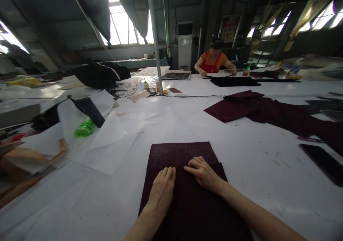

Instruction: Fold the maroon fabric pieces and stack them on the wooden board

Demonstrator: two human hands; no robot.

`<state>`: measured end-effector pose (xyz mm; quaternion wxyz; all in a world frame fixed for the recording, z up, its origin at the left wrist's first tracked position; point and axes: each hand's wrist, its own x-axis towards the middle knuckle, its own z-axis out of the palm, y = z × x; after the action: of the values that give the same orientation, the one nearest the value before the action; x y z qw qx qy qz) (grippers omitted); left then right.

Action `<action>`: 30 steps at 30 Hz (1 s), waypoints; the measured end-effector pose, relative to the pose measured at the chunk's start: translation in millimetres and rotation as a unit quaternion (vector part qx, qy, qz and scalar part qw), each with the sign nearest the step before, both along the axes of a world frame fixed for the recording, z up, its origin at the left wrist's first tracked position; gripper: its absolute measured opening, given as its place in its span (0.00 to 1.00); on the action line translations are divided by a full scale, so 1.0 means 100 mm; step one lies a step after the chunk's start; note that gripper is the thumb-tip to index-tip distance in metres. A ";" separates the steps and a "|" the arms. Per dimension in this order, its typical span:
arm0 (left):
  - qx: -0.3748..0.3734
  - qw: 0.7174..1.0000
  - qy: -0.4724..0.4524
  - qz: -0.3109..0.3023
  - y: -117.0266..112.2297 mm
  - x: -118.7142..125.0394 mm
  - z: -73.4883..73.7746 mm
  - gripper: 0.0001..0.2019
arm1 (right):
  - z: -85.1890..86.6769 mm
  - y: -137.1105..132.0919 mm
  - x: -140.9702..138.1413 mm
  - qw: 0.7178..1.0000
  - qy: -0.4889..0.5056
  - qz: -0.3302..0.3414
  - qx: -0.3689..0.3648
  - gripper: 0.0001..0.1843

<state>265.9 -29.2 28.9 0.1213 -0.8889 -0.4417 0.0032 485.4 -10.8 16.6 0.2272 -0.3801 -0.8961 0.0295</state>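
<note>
A dark maroon fabric piece [193,205] lies on the white table in front of me. Its top layer ends in a straight crosswise edge, beyond which a speckled, slightly shiny maroon panel [179,152] shows. At that edge, left of the middle, my left hand [162,187] presses its closed fingertips on the cloth. A short gap to the right, my right hand [205,173] pinches the same edge with its fingers curled. Both thumbs are mostly hidden.
More maroon fabric [257,108] lies loose to the right, with a phone [321,162] nearer me. White paper sheets [107,141] and a green roll [85,128] are at left. A co-worker's arm [26,157] reaches in there; another person [214,62] works across the table. A pole [155,37] rises mid-table.
</note>
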 end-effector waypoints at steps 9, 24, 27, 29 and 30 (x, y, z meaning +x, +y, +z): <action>0.001 1.000 -0.007 -0.006 -0.02 0.30 0.00 0.26 | -0.04 -0.03 0.25 1.000 -0.008 -0.004 -0.004 0.16; -0.034 0.999 0.029 -0.016 -0.06 0.73 0.04 0.29 | -0.05 -0.13 0.67 1.000 -0.009 -0.024 0.016 0.18; -0.035 0.999 0.035 -0.014 -0.06 0.84 0.05 0.26 | -0.07 -0.14 0.75 0.999 -0.015 -0.031 0.014 0.17; -0.028 0.999 0.024 -0.032 -0.06 0.89 0.03 0.24 | -0.08 -0.15 0.80 0.999 -0.014 -0.032 0.019 0.17; -0.023 0.999 0.018 -0.041 -0.06 0.91 0.01 0.24 | -0.09 -0.16 0.82 0.999 -0.013 -0.031 0.021 0.17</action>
<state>356.7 -34.9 30.0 0.1085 -0.9086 -0.4025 0.0248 567.4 -26.4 7.9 0.2246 -0.4034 -0.8870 -0.0013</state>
